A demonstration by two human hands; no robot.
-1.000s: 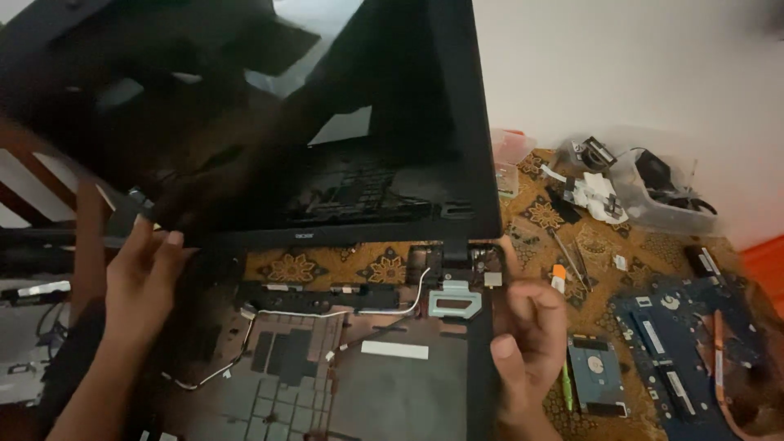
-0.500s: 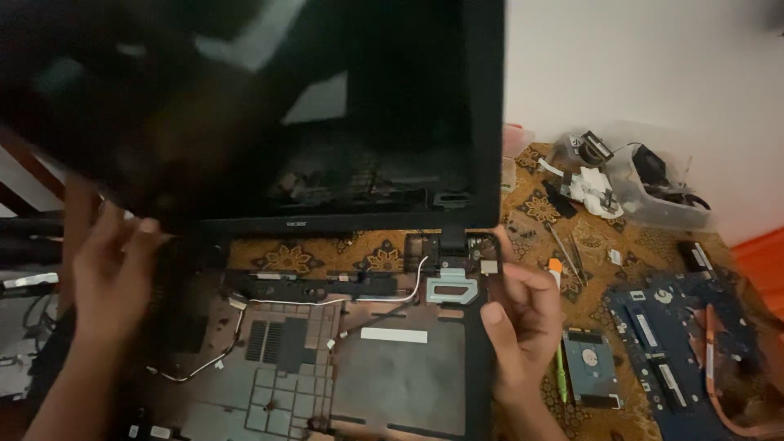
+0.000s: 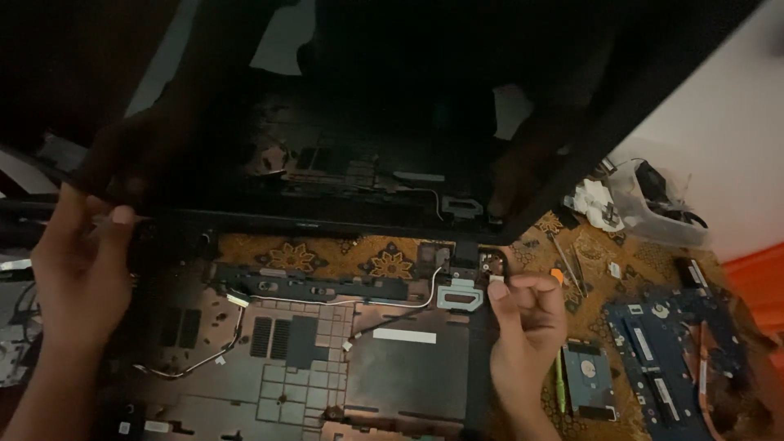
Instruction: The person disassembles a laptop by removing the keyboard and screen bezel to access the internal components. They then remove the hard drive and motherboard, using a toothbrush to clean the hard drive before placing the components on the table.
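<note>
Gripping the laptop screen panel (image 3: 351,122) at its lower left corner, left hand (image 3: 77,269) has thumb on the bezel and fingers wrapped behind. Right hand (image 3: 527,327) sits at the right hinge (image 3: 464,253), fingertips pinched together on something small; too dark to tell what it is, possibly a screw.

Screen is tilted up, glossy black, filling the upper frame and blocking most of what's behind it. Stripped laptop base (image 3: 327,351) lies under both hands: black plastic shell, vent grilles, a white rectangular sticker (image 3: 404,336) mid-base, a silver hinge bracket (image 3: 460,296), thin grey cable (image 3: 196,359) looping on the left.

Right of the base: a hard drive (image 3: 590,380) with a silver label, a green-handled tool (image 3: 560,384) just beside it, a blue circuit board (image 3: 665,367) further right. Clear plastic tub (image 3: 653,204) of parts near the wall, crumpled white tissue (image 3: 594,202) beside it.

Surface is a brown-gold patterned mat (image 3: 327,255). White wall (image 3: 719,139) at right. Dim light.
</note>
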